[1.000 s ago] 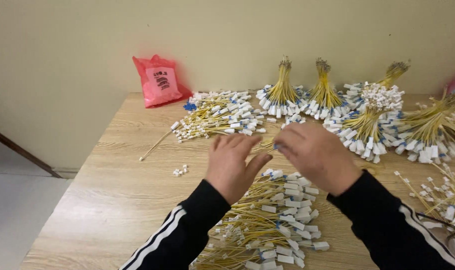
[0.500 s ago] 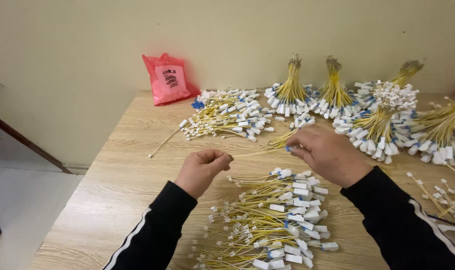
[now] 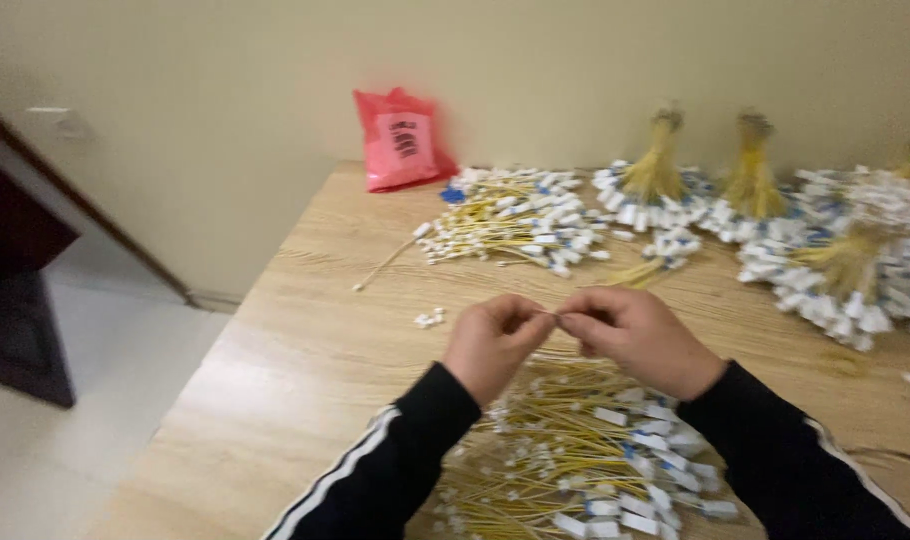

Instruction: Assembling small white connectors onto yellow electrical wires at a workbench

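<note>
Pale beige wall (image 3: 575, 60) behind, running the full width; light floor (image 3: 65, 440) at lower left, with a dark piece of furniture (image 3: 15, 290) at the left edge. Light wood-grain table (image 3: 305, 370) filling most of the view, its left edge angling toward the wall.

Along the far side of the table, tied bundles of yellow cables (image 3: 655, 180) fanned with white and blue ends, more of them blurred at right. Left of those, a loose spread of cables (image 3: 515, 225) lying flat. Red plastic bag (image 3: 403, 140) leaning against the wall at the table's back corner. Directly below the hands, a near heap of yellow cables (image 3: 585, 450) with white tags, partly covered by both black sleeves with white stripes. A few small white caps (image 3: 430, 319) lying alone on bare wood, left of the hands.

Left hand (image 3: 490, 340) and right hand (image 3: 630, 335) raised just over the near heap, meeting fingertip to fingertip. Between them a thin yellow cable (image 3: 558, 315), pinched by thumb and forefinger on each side, only a short bit visible. Nothing between camera and hands; the hands themselves hiding the top of the near heap.
</note>
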